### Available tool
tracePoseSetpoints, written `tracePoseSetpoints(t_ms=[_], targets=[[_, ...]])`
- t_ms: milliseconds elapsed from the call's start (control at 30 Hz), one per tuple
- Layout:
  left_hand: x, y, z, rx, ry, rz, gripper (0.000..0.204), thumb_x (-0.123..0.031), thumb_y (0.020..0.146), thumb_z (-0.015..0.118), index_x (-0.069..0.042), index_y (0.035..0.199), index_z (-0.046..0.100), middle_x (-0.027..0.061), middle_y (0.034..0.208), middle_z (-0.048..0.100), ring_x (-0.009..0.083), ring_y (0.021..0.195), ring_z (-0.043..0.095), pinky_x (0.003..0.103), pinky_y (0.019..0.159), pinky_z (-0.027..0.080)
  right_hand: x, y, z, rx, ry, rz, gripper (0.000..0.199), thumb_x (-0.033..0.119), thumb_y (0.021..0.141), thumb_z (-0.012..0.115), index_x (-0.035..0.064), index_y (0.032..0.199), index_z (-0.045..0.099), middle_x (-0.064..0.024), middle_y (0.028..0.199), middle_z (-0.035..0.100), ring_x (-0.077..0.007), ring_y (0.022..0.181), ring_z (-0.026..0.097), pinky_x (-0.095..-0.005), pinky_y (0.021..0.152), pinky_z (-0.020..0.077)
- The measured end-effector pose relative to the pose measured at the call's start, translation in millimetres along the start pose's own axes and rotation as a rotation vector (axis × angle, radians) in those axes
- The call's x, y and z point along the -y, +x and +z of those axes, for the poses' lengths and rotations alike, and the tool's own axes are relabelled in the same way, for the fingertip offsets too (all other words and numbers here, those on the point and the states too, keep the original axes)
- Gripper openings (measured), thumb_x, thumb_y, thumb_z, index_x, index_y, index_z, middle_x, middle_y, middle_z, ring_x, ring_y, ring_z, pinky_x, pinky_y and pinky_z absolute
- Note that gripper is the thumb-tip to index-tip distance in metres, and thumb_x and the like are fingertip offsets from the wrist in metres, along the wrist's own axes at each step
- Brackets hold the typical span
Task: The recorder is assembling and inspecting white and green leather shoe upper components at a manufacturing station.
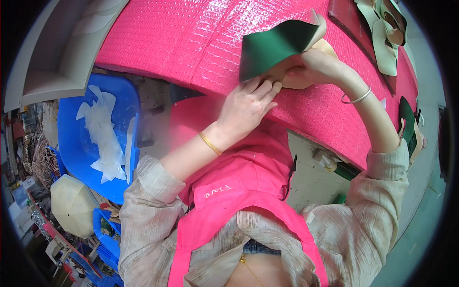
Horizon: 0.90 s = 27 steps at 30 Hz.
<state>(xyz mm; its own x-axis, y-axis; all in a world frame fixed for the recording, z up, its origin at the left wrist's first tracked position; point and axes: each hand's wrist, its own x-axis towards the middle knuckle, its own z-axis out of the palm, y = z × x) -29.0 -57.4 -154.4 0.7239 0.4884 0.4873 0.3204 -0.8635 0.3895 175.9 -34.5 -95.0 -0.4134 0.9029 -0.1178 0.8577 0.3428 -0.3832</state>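
Note:
A curled piece of sheet material that looks like leather [275,45], green on one face and tan on the other, stands up from the pink covered tabletop [191,43] near its close edge. My left hand [251,105] is closed at the piece's lower left edge, fingertips pressed together on it. On the piece's right side my right hand [322,67] is closed round the tan part, its thumb against the inner face. Part of the piece is hidden behind my fingers, and I cannot make out anything smaller between them.
Pale green and tan pieces [385,43] lie on a dark red board at the far right. A blue chair [69,129] holds a torn white sheet [100,129]. A beige open box [57,91] is at the upper left. Below are a cream octagonal object [71,205] and a blue crate [107,244].

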Motion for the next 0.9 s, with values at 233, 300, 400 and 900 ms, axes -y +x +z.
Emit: tracePoseSetpoints(t_ms=[233,300,400,900], targets=[[-7.6,8.4,9.9,0.013,0.052,0.016,0.033,-0.017,0.070,0.062,-0.007,0.100,0.056,0.0048,0.088,0.049,0.0202,0.087,0.049,0.033,0.080,0.043,-23.2,-12.2,2.9,0.130,-0.215,-0.077,0.012,0.017,0.070,0.057,0.0061,0.074,0.060,-0.0134,0.066,0.058,-0.0275,0.063,0.057,-0.0354,0.061,0.0454],[-8.6,10.0,6.4,0.019,-0.029,-0.054,0.031,-0.017,0.069,0.061,-0.007,0.099,0.056,0.0048,0.088,0.048,0.0202,0.086,0.049,0.033,0.081,0.042,-15.2,-10.0,-6.7,0.167,-0.218,-0.077,0.012,0.022,0.069,0.060,0.0096,0.069,0.061,-0.0096,0.057,0.057,-0.0254,0.059,0.057,-0.0349,0.058,0.0441],[-13.2,20.9,10.4,0.156,0.105,-0.039,0.031,-0.017,0.069,0.061,-0.007,0.099,0.056,0.0053,0.094,0.050,0.0202,0.091,0.049,0.033,0.081,0.042,0.0,-13.3,-9.1,0.120,-0.221,-0.117,0.013,0.023,0.070,0.060,0.0098,0.071,0.061,-0.0098,0.058,0.057,-0.0254,0.058,0.056,-0.0328,0.057,0.0433],[-20.5,29.1,29.2,0.043,-0.037,0.048,0.034,-0.016,0.072,0.059,-0.003,0.103,0.054,0.0075,0.096,0.050,0.0217,0.097,0.049,0.032,0.084,0.042,-42.9,-50.9,10.3,-0.029,0.086,0.242,0.011,0.010,0.072,0.055,0.0023,0.076,0.060,-0.0150,0.066,0.058,-0.0228,0.062,0.058,-0.0325,0.058,0.0440]])
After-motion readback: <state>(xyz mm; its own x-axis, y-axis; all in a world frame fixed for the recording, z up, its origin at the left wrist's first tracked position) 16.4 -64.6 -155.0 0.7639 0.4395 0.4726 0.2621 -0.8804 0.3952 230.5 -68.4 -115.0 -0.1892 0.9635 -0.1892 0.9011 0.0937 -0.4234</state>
